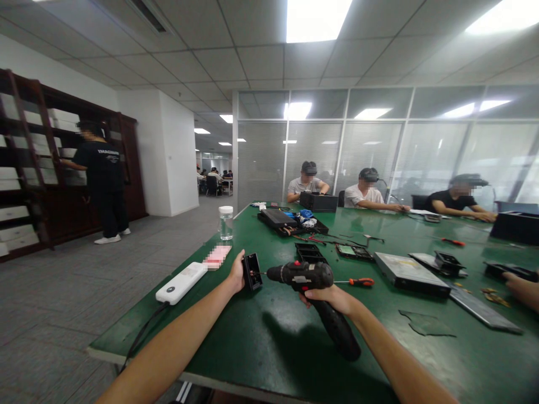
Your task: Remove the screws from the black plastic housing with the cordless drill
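Observation:
My left hand (237,274) is closed around the edge of a small black plastic housing (253,272), held upright above the table with its open side turned to the right. Inside it are some reddish, coppery parts, too small to make out. A black cordless drill (301,275) with red details is gripped by its handle in my right hand (332,298). Its bit points left at the housing, the tip at or just inside the open side; I cannot tell whether it touches anything. Behind the drill lies an orange-handled screwdriver (361,282).
The green table (236,348) bears a white power bank (183,282) with a cable, a clear jar (226,223), a black tray (310,253), a flat metal drive (410,274) and a glass shard (427,323). A co-worker's hand (522,289) reaches in at right. Several people sit across.

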`<state>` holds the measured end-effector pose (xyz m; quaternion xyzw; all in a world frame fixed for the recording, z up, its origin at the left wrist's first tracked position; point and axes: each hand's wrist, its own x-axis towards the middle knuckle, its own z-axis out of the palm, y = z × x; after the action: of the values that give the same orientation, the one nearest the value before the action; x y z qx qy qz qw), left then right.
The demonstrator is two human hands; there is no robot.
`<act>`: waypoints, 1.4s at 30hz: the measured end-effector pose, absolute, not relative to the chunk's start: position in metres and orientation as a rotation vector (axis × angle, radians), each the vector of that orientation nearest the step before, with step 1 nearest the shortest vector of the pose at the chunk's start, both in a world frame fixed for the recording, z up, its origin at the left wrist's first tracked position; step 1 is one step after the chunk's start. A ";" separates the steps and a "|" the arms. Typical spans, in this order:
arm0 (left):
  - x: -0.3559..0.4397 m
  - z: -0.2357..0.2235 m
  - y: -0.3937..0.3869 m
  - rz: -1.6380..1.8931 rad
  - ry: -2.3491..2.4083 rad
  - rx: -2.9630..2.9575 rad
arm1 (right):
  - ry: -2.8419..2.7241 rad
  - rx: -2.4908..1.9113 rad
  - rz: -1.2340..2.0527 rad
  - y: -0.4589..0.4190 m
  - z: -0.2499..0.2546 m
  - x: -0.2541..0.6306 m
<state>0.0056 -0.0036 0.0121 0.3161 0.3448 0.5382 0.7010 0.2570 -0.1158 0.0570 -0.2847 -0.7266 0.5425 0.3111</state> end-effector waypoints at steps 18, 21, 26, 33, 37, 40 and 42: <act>0.005 0.012 -0.004 1.196 0.753 0.709 | -1.924 -0.745 1.418 -0.116 0.058 0.256; 0.005 0.011 -0.004 1.195 0.746 0.717 | -1.931 -0.740 1.423 -0.116 0.057 0.257; 0.006 0.010 -0.003 1.217 0.760 0.723 | -1.966 -0.752 1.390 -0.116 0.057 0.257; 0.007 0.009 -0.001 1.198 0.775 0.743 | -1.993 -0.741 1.393 -0.118 0.061 0.257; 0.007 0.010 -0.002 1.195 0.774 0.737 | -1.989 -0.759 1.388 -0.119 0.062 0.257; 0.007 0.011 -0.003 1.199 0.783 0.724 | -1.985 -0.766 1.401 -0.119 0.062 0.257; 0.007 0.010 -0.002 1.203 0.785 0.716 | -1.968 -0.766 1.409 -0.118 0.060 0.258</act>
<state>0.0073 -0.0024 0.0104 0.3208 0.3518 0.5390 0.6948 0.2576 -0.1177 0.0604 -0.2880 -0.7401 0.5301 0.2970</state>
